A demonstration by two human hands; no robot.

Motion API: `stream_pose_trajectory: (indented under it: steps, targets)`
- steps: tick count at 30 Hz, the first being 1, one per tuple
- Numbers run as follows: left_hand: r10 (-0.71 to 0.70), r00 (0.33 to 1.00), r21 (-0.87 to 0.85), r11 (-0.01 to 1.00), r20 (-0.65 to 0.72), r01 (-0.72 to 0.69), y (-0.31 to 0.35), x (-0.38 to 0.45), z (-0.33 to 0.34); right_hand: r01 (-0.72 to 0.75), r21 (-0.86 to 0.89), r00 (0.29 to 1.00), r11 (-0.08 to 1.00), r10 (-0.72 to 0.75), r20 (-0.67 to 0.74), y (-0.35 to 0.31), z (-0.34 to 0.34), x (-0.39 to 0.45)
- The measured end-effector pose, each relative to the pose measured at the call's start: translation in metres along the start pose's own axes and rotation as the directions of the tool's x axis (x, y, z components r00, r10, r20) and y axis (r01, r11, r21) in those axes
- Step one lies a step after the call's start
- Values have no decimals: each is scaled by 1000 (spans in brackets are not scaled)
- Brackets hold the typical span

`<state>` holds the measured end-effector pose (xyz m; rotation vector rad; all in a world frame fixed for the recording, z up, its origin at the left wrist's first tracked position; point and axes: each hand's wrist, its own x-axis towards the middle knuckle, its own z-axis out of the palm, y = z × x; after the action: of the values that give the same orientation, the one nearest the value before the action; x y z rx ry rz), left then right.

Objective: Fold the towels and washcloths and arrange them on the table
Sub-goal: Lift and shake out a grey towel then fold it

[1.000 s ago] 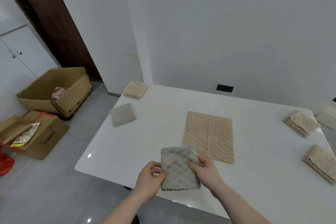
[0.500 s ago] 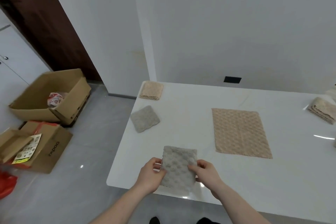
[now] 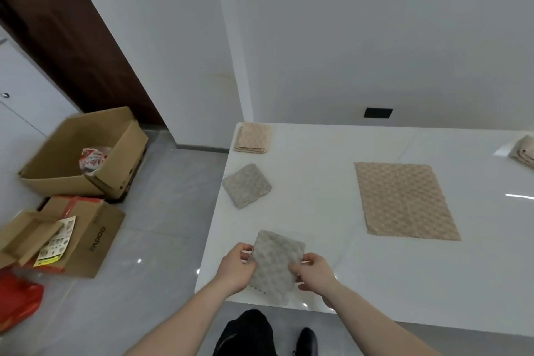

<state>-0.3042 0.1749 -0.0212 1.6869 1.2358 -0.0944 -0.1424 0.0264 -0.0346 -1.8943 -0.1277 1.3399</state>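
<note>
Here the left hand and right hand pinch the side edges of a half-folded grey washcloth, fingers curled on it, held just over the table near its lower-left corner at lower centre of frame. Risk: the cloth sits close to the near edge, so its lower end could droop off or the layers slide apart if either pinch loosens. A folded grey washcloth and a folded beige cloth lie along the left edge, leaving little margin there. A flat beige towel lies centre-right, well apart. Open tabletop shows between the held cloth and the folded grey washcloth, probably room enough to set it down.
</note>
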Motion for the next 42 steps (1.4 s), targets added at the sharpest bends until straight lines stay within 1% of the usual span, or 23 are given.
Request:
stream_pose_trajectory:
  steps: [5,10,13,17,19,21,23,26,28,30,32,33,36,39,42]
  targets:
    - [-11,1000,64,998,6,11,-11,23,-34,-29,0,999,1000,29,13,-9,47,12]
    - [-22,996,122,992,91,11,-29,51,-65,-64,1,995,998,64,-71,-14,89,26]
    - [-16,990,131,991,141,-3,-39,63,-81,-66,-45,991,997,61,-115,-18,109,38]
    - [-61,982,109,993,180,41,-57,75,-97,-23,-164,989,986,-2,-151,-30,127,51]
    - [-114,975,93,991,192,98,-65,77,-102,11,-254,984,967,-55,-168,-39,132,56]
    - [-164,958,57,986,234,155,-70,74,-106,36,-330,980,943,-98,-173,-49,137,62]
    - [-209,932,14,977,297,215,-72,70,-107,73,-411,974,909,-154,-167,-58,143,68]
    - [-251,895,-66,953,369,294,-79,66,-104,130,-564,963,815,-239,-124,-71,154,75]
    - [-266,881,-59,948,392,313,-83,65,-100,144,-594,960,792,-258,-112,-78,163,78]
    - [-282,878,-3,952,386,307,-85,63,-100,150,-636,958,757,-269,-95,-79,169,79]
    - [-270,903,58,962,334,266,-89,66,-103,151,-676,963,722,-261,-64,-77,171,76]
    - [-240,922,99,971,303,220,-89,67,-106,146,-682,965,717,-254,-60,-75,170,73]
    - [-158,961,193,974,227,114,-85,71,-112,116,-659,969,743,-231,-91,-61,155,63]
    - [-76,983,211,977,169,39,-68,77,-107,84,-607,966,790,-215,-145,-46,124,47]
    - [36,980,235,969,196,-83,-36,79,-85,51,-553,948,832,-215,-235,-35,80,27]
